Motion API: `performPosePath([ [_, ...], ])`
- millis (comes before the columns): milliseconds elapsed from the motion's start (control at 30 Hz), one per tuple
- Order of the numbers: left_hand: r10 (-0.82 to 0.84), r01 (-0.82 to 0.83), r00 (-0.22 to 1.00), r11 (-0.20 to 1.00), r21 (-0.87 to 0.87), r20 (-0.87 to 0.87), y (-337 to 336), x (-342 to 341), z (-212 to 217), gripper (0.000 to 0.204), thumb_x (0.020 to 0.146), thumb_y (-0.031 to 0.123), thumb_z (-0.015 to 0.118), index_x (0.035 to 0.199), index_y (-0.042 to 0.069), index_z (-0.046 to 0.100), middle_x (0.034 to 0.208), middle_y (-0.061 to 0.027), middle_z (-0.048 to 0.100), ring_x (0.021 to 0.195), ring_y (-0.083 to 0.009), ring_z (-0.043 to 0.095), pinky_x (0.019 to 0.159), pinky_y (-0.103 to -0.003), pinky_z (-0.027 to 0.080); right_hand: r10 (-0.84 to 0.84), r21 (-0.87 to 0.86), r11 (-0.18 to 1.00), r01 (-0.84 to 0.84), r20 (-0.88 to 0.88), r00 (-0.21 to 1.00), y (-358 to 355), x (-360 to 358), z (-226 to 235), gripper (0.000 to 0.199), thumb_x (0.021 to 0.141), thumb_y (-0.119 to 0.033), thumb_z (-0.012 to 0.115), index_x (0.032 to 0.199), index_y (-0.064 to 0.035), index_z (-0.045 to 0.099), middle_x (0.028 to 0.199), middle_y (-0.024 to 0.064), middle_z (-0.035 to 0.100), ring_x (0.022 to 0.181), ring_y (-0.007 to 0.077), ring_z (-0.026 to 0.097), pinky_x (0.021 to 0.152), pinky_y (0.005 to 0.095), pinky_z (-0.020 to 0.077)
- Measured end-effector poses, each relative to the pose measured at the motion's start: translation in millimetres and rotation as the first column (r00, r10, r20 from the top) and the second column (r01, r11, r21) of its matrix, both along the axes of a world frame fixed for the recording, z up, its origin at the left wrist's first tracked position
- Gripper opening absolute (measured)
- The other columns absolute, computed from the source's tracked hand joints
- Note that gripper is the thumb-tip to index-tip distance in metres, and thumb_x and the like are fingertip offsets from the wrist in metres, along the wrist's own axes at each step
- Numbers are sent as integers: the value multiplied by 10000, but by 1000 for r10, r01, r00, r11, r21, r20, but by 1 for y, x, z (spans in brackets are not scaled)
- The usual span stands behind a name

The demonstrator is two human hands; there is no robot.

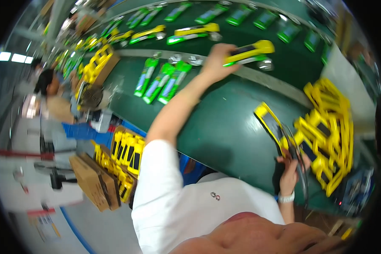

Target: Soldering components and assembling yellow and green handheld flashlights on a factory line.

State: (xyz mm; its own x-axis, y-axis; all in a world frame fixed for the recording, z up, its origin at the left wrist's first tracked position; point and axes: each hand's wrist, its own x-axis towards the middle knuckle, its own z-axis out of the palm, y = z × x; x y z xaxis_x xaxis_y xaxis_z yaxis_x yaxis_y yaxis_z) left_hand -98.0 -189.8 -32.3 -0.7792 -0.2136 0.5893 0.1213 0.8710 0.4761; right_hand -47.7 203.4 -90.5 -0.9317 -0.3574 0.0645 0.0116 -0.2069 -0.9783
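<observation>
My left hand (pixel 218 61) reaches over the dark green belt, closed on the near end of a yellow plastic housing (pixel 250 51) with a dark panel. Just under that housing lies a green packet with a shiny round end (pixel 264 64). On the right, my right hand (pixel 288 171) closes round the lower end of another yellow housing with a dark panel (pixel 270 120). Dark cables (pixel 299 163) run across this hand, hiding part of its grip. Beside it is a heap of yellow housings (pixel 326 135).
Green packets (pixel 207 15) line the belt, some with yellow housings on top. Three more (pixel 156 82) lie on the green table (pixel 218 118). Boxes of yellow parts stand at the back left (pixel 106 63) and beside the table (pixel 129 148). Another person (pixel 57 97) sits at far left.
</observation>
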Motion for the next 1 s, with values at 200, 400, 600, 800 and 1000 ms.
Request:
performPosePath([
  [200, -37, 38, 924, 999, 4, 381, -29, -151, -32, 595, 641, 418, 733, 1090, 69, 555, 1034, -147, 566, 1002, -309, 525, 890, -390, 423, -166, 10, 986, 167, -80, 983, -6, 7, -3, 301, 949, -349, 419, 1120, -124, 317, 1012, 216, 582, 908, 299, 619, 728, 403, 527],
  [400, 386, -290, 861, 907, -304, 331, -114, -228, -2, 756, 628, 538, 719, 1158, 40, 513, 1128, -159, 576, 1051, -308, 554, 895, -384, 436, -82, 13, 997, 81, 40, 996, -11, -16, -28, 360, 946, -365, 420, 1164, -110, 288, 1007, 217, 577, 905, 311, 611, 736, 416, 518],
  [600, 509, -433, 752, 861, -268, 419, -119, -255, -37, 626, 648, 357, 748, 1111, 7, 513, 1129, -175, 569, 1022, -329, 564, 855, -391, 462, -17, -6, 1000, 17, 24, 1000, -7, -30, -37, 369, 952, -370, 401, 1169, -104, 267, 1015, 217, 573, 920, 313, 601, 756, 418, 506],
  [800, 206, -110, 919, 952, -286, 335, -98, -161, 38, 540, 647, 381, 699, 1034, 19, 592, 957, -151, 633, 921, -296, 604, 801, -380, 489, 19, -26, 999, -20, -70, 997, 13, -10, -19, 379, 959, -376, 379, 1176, -98, 242, 1026, 217, 569, 938, 315, 590, 779, 420, 493],
  [1000, -610, 622, 734, 781, 67, 298, 25, 59, 44, 492, 622, 211, 738, 1064, 60, 583, 1170, -159, 519, 1120, -314, 489, 917, -382, 436, -48, 3, 999, 48, 97, 994, 0, -7, 0, 354, 975, -333, 356, 1208, -96, 236, 978, 175, 557, 878, 259, 590, 765, 378, 495],
])
